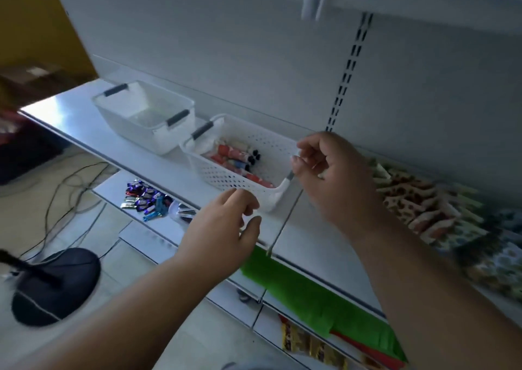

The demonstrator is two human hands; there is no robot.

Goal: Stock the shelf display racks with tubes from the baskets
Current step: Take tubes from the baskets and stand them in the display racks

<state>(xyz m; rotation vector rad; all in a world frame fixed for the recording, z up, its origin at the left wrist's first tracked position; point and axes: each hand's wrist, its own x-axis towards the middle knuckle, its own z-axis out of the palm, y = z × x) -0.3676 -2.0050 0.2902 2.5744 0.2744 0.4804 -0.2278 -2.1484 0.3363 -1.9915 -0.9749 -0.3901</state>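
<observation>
1. White perforated basket [226, 172] sits on a pale metal shelf [84, 121], holding red, white and blue tubes [237, 155] with black caps.
2. Behind it to the left stands a clear bin [147, 115] with dark handles, just beside the basket.
3. Left hand [223, 228] hovers at the basket's near corner, fingers loosely curled, pinching nothing.
4. Right hand [330, 172] covers the basket's right end, fingertips drawn together near its grey handle; whether it grips the handle cannot be told.
5. Patterned packets [418, 206] crowd the shelf to the right, blurred.
6. Small wrapped sweets [147, 200] lie on a lower shelf; green paper [310, 293] lines another.
7. Cables [70, 189] and a dark round base [56, 285] lie on the floor at left.
</observation>
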